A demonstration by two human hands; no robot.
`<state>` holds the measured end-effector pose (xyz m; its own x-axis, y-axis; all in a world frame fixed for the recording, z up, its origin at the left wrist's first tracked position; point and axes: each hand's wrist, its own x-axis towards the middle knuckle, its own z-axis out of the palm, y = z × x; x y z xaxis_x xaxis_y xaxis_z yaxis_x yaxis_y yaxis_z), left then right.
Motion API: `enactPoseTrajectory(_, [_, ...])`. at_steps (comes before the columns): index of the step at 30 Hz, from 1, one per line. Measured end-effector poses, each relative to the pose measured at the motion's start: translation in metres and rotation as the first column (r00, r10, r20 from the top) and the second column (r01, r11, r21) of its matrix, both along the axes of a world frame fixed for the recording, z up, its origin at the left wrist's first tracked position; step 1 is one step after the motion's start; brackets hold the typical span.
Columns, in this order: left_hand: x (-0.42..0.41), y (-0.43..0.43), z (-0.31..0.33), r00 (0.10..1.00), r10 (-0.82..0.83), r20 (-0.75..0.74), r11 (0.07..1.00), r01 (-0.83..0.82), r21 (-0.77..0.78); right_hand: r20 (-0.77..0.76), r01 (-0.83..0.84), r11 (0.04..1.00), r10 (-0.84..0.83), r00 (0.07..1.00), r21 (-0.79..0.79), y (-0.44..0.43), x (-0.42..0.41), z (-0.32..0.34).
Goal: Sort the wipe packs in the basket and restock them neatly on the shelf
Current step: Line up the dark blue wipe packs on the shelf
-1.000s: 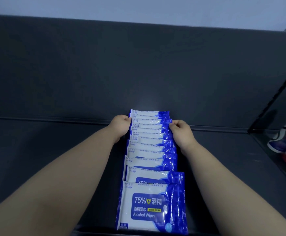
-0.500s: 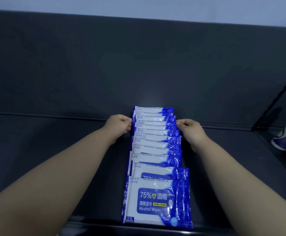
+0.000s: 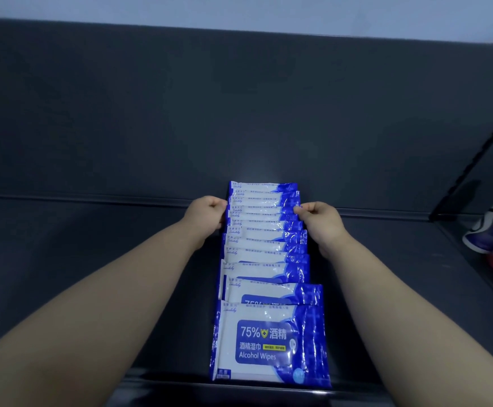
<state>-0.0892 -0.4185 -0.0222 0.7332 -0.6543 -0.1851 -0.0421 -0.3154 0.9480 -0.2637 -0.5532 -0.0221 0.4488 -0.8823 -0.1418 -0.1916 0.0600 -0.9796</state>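
Little has moved: on the dark shelf (image 3: 92, 245) the row of wipe packs (image 3: 266, 259) runs up mid-frame, its far packs still gripped at both side edges by the curled left hand (image 3: 207, 212) and right hand (image 3: 321, 221).

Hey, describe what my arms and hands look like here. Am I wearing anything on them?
The left forearm and right forearm are bare up to the frame edge, and no sleeves show. The left hand and right hand wear no gloves. No watch, band or bracelet is visible. Most of the fingers are hidden, so rings cannot be ruled out.
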Motion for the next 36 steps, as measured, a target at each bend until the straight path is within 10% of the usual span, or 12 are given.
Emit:
enactPoseTrajectory(15, [-0.012,0.006,0.000,0.996,-0.011,0.091,1.000,0.014,-0.026,0.025,-0.011,0.998,0.012,1.000,-0.054,0.000,-0.004,-0.006])
enactPoseTrajectory(24, [-0.029,0.066,0.030,0.715,-0.312,0.626,0.929,0.091,0.359,-0.211,-0.120,0.929,0.046,0.976,-0.351,0.019,-0.064,0.011])
enactPoseTrajectory(36, [-0.087,0.126,0.010,0.759,-0.344,0.553,0.913,0.133,0.386,-0.385,-0.375,0.890,0.260,0.885,-0.261,0.088,-0.108,0.005])
